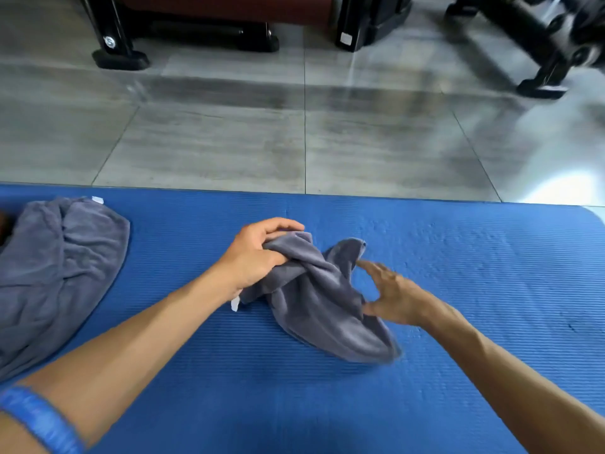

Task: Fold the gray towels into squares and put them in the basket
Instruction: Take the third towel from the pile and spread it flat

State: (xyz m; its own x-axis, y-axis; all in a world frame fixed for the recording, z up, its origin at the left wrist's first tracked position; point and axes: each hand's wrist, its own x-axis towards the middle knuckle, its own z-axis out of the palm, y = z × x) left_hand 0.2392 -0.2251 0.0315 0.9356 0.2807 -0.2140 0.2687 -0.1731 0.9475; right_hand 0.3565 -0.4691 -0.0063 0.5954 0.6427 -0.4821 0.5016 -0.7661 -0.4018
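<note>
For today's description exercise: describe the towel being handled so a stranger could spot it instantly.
On the blue mat, look to the middle, between both arms. The crumpled gray towel lies there, gripped by the left hand; the other gray towel lies untouched at the mat's left edge.

Glossy gray floor tiles [229, 142] beyond blue mat [458, 257], black equipment frames [118, 44] behind

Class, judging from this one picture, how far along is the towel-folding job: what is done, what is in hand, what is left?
Done: nothing visibly; no folded square or basket is in view. In hand: the left hand grips one end of a crumpled gray towel on the blue mat, while the open right hand reaches toward it. Left: folding it, plus the second towel lying bunched at the left, then placing both.
</note>
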